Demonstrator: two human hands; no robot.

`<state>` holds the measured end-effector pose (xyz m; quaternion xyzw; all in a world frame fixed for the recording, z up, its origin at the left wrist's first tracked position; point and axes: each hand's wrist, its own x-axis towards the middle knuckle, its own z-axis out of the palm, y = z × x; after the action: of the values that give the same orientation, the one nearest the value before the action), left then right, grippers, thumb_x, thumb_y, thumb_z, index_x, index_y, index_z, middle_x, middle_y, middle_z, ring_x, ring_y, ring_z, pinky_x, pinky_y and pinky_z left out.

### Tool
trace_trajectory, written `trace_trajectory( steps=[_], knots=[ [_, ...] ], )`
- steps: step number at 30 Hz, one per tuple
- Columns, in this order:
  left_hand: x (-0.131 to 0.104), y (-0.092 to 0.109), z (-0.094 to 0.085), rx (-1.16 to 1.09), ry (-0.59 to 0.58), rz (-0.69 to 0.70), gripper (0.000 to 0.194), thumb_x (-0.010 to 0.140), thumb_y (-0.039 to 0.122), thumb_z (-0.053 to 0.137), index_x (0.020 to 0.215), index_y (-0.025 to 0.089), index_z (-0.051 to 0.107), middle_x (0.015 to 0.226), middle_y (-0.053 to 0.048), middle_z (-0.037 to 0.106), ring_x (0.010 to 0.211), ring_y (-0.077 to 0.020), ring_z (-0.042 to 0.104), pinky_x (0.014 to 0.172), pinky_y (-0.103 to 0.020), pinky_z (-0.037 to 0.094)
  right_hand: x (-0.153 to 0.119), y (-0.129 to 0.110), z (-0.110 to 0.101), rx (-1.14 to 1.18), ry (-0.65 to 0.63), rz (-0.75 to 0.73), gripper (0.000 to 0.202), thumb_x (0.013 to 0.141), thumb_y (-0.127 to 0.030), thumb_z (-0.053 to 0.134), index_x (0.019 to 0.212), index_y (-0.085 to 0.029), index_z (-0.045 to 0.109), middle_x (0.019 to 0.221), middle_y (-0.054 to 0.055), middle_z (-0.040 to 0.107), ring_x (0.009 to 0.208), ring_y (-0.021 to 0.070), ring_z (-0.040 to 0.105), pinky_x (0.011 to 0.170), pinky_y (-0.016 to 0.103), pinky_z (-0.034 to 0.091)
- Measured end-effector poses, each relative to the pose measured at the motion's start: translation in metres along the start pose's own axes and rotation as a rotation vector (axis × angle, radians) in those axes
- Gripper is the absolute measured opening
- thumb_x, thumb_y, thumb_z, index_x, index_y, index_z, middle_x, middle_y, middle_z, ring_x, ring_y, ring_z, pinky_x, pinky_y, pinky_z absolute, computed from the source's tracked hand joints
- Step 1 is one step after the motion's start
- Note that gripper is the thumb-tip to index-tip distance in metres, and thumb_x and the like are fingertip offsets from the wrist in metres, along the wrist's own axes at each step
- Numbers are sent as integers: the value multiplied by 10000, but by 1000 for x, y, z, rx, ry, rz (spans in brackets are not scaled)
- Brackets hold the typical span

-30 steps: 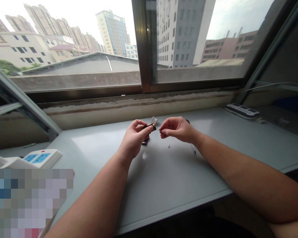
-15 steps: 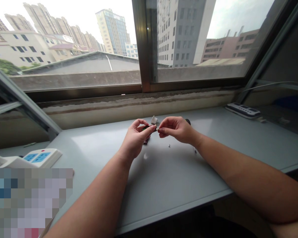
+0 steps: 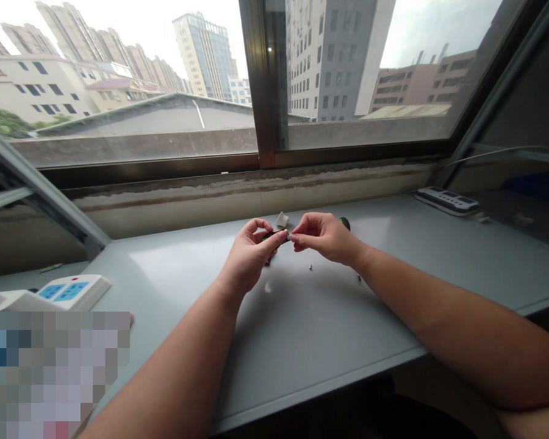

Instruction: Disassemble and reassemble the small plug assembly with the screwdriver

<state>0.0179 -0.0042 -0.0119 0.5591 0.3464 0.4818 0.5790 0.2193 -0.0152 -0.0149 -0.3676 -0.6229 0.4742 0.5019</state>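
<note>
The left hand (image 3: pixel 251 250) has its thumb pressed over a small dark piece (image 3: pixel 268 235), fingers curled beneath it in a closed pinch. The right hand (image 3: pixel 322 235) brings thumb and forefinger almost together at the piece's right end, beside a tiny pale bit (image 3: pixel 289 237); whether they grip that bit or merely touch it is too small to tell. Both hands are raised above the grey table (image 3: pixel 320 329), near its far edge.

The likeliest trouble is a slip: the pale bit is so small that a loose or uneven pinch could flick it away. Too much thumb pressure might tilt the dark piece, or push its end out of line with the right fingertips. The small metal bit (image 3: pixel 310 267) lies loose below the right hand — a brush from a finger or wrist could send it rolling. The white piece (image 3: pixel 282 219) stands just beyond the fingers, where a knuckle could knock it.

Compared with one second ago, the gap between the right fingertips and the dark piece has closed. Since the half-second frame the hands have barely changed; the view shifts slightly, and more of the black-and-green object (image 3: pixel 344 223) shows behind the right hand.
</note>
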Motion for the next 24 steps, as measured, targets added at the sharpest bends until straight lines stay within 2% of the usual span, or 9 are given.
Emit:
trace_trajectory(
  steps=[5, 10, 17, 21, 24],
  knots=[
    [-1, 0, 0, 10, -8, -7, 483, 733, 388, 927, 883, 214, 503, 728, 23, 614, 581, -83, 491, 520, -204, 339, -3, -7, 4, 18, 19, 78, 479, 666, -482, 942, 771, -159, 604, 705, 24, 726, 698, 151, 732, 721, 316, 642],
    [-2, 2, 1, 7, -29, -14, 491, 731, 376, 927, 889, 219, 489, 755, 28, 607, 560, -71, 470, 503, -203, 304, -4, -8, 5, 50, 10, 48, 511, 663, -391, 951, 859, -199, 520, 684, -48, 667, 677, 151, 720, 695, 320, 630],
    [-2, 4, 0, 9, -65, -31, 493, 740, 380, 926, 971, 232, 517, 756, 22, 639, 589, -84, 504, 520, -199, 314, -6, -4, -3, -186, -86, -90, 393, 788, -293, 845, 1053, -220, 563, 813, -14, 704, 767, 156, 695, 709, 291, 562],
    [-3, 5, -1, 13, -74, -17, 460, 760, 386, 915, 1026, 234, 571, 833, 4, 675, 607, -83, 514, 525, -205, 333, -7, -5, -3, -164, -82, -89, 412, 789, -344, 855, 1064, -220, 574, 880, -4, 693, 775, 146, 674, 704, 289, 555],
    [-3, 5, -2, 45, -100, 5, 433, 783, 405, 897, 1088, 224, 648, 911, -31, 710, 629, -88, 526, 522, -214, 346, -7, -6, -1, -124, -69, -84, 408, 794, -386, 857, 1038, -207, 582, 851, 1, 696, 756, 149, 681, 694, 293, 553]
  ],
)
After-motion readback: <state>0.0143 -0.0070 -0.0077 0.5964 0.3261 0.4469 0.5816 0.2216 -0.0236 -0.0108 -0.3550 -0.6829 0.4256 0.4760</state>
